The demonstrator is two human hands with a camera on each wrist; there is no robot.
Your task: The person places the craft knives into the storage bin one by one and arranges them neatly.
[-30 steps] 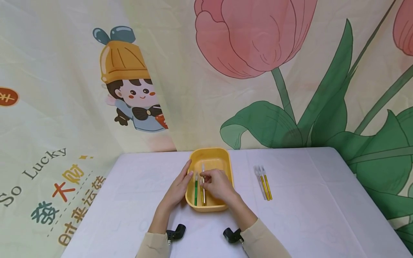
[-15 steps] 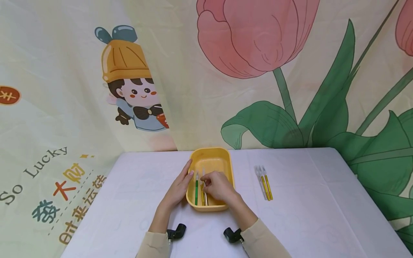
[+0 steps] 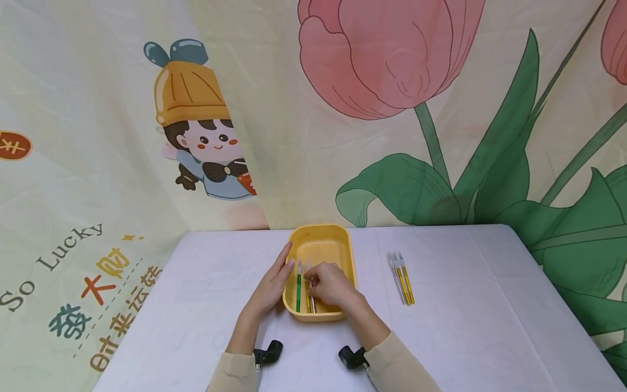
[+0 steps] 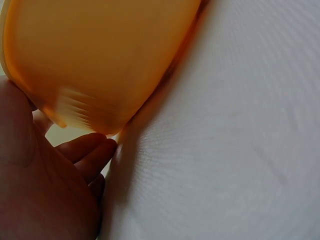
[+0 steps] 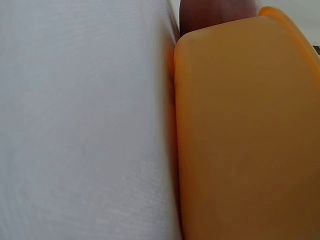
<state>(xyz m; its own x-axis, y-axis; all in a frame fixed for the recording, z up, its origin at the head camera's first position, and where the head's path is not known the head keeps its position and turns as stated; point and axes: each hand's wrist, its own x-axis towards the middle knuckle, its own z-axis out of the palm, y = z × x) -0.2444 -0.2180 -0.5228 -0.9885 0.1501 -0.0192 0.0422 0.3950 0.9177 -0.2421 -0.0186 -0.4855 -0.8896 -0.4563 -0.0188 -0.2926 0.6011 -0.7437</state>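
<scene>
A yellow plastic tray (image 3: 327, 251) stands on the table. My left hand (image 3: 268, 286) grips its left side, thumb over the rim and fingers along the outer wall; in the left wrist view, the fingers touch the tray's wall (image 4: 100, 60). My right hand (image 3: 333, 284) reaches inside and pinches a slim silvery-brown pen-shaped tool (image 3: 314, 305), its upper part mostly behind the fingers. Just left of it lies a yellow pen-shaped tool (image 3: 307, 302). A green one (image 3: 298, 291) with a pale tip lies along the tray's left wall, apart from them.
Right of the tray, a silvery pen-shaped tool (image 3: 401, 286) and two yellow ones (image 3: 408, 286) lie side by side on the white-covered table (image 3: 470, 305). A printed backdrop (image 3: 294, 163) rises behind the far edge. Black wrist cameras (image 3: 269, 353) sit at both wrists.
My right hand has shifted slightly right and lowered the silvery-brown tool, setting it beside the yellow one. My left hand keeps its grip on the tray.
</scene>
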